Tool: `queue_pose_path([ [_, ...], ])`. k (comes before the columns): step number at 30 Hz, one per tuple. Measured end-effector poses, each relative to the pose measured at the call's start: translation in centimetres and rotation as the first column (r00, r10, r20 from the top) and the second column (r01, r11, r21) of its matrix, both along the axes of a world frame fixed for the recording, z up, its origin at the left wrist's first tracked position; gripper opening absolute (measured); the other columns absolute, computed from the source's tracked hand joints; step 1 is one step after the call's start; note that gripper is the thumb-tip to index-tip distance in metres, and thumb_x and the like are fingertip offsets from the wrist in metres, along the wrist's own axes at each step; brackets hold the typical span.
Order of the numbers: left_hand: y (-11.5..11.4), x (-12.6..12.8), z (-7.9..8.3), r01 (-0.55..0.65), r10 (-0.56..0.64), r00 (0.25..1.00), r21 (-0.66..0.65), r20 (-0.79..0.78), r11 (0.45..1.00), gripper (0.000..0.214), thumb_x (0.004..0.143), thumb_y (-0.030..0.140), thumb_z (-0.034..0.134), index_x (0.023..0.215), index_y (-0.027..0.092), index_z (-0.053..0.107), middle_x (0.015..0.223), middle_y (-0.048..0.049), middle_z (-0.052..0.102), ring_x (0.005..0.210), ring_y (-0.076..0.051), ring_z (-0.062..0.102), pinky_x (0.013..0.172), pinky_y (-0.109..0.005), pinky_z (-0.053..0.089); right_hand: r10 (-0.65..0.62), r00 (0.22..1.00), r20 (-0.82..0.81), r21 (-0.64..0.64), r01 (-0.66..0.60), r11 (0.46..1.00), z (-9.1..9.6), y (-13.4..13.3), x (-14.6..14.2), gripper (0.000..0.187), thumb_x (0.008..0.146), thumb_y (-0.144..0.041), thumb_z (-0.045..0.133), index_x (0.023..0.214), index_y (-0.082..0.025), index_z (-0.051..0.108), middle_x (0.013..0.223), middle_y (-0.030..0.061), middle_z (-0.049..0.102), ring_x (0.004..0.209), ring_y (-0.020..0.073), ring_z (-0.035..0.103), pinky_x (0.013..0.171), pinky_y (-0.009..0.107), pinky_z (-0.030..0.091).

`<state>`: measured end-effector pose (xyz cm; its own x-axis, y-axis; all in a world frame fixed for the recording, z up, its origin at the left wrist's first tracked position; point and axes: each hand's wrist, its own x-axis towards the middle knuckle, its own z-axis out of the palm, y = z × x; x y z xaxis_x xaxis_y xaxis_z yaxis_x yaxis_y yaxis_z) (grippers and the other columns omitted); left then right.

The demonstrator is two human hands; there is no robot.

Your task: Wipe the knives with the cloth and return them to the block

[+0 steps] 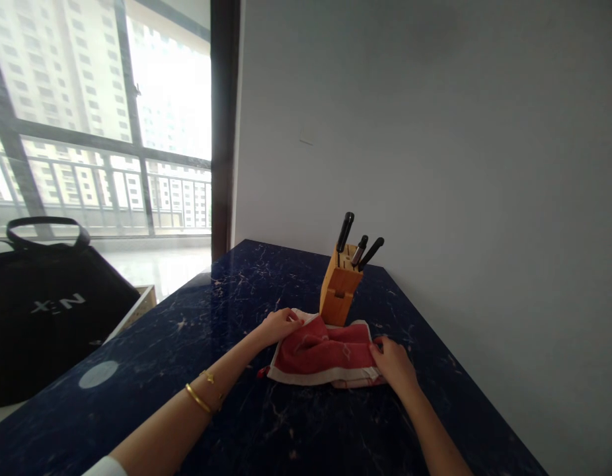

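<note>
A red cloth with white borders lies rumpled on the dark blue marbled table. My left hand grips its upper left part, thumb and fingers closed on the edge. On the opposite side my right hand pinches the right edge between thumb and fingers. Just behind the cloth stands a wooden knife block, close against its far edge. Several black-handled tools stick up from it, among them a tall knife handle and another handle leaning right.
A pale wall runs along the table's right and far sides. At the left a black bag with a loop handle stands beside the table, near a large window. A pale round spot shows on the tabletop at left.
</note>
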<state>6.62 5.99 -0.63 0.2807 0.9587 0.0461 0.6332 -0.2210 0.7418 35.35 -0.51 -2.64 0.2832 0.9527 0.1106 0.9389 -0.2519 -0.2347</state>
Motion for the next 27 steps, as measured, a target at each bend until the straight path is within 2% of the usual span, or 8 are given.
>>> queue_pose_path([
  [7,0.0,1.6,-0.8,0.029,-0.028,0.999,-0.051,0.034,0.998,0.032,0.066,0.031,0.057,0.094,0.015,0.062,0.077,-0.0026,0.067,0.069,-0.018,0.060,0.058,-0.022,0.041,0.005,1.000,0.009,0.006,-0.005,1.000,-0.2,0.1,0.1,0.031,0.082,-0.031,0.039,0.098,-0.015,0.059,0.097,0.0103,0.063,0.096,0.0227,0.055,0.081,0.029,0.037],
  [13,0.0,1.9,-0.9,0.093,-0.088,0.988,-0.037,0.124,0.995,0.021,0.063,0.022,0.058,0.080,0.013,0.066,0.073,-0.0003,0.066,0.070,-0.018,0.059,0.060,-0.023,0.041,0.006,1.000,0.008,0.013,-0.006,1.000,-0.2,0.1,0.0,0.031,0.081,-0.031,0.040,0.100,-0.014,0.058,0.099,0.0108,0.063,0.097,0.0241,0.054,0.083,0.030,0.037],
  [18,0.0,1.6,-1.3,0.100,-0.083,0.974,-0.072,0.210,0.992,0.016,0.066,0.021,0.057,0.077,0.012,0.064,0.066,0.0011,0.064,0.061,-0.015,0.058,0.055,-0.023,0.042,-0.001,1.000,-0.009,0.016,0.001,1.000,-0.2,0.1,0.0,0.031,0.080,-0.030,0.041,0.099,-0.014,0.059,0.099,0.0117,0.063,0.097,0.0254,0.053,0.082,0.031,0.037],
  [23,0.4,1.6,-2.0,0.099,-0.067,0.969,-0.124,0.240,0.987,0.012,0.073,0.021,0.057,0.078,0.012,0.062,0.067,0.0016,0.063,0.062,-0.014,0.058,0.057,-0.023,0.044,-0.023,0.997,-0.070,0.005,0.023,1.000,-0.4,0.4,0.5,0.031,0.080,-0.033,0.041,0.097,-0.014,0.059,0.094,0.0111,0.064,0.088,0.0231,0.058,0.076,0.029,0.039],
  [27,0.8,1.7,-2.5,0.101,-0.063,0.976,-0.177,0.209,0.979,0.020,0.084,0.028,0.051,0.092,0.011,0.058,0.087,-0.0030,0.061,0.074,-0.015,0.059,0.066,-0.030,0.049,-0.046,0.991,-0.125,-0.004,0.046,0.999,-0.9,0.7,1.0,0.033,0.079,-0.038,0.042,0.097,-0.016,0.058,0.090,0.0095,0.065,0.084,0.0208,0.060,0.071,0.027,0.041],
])
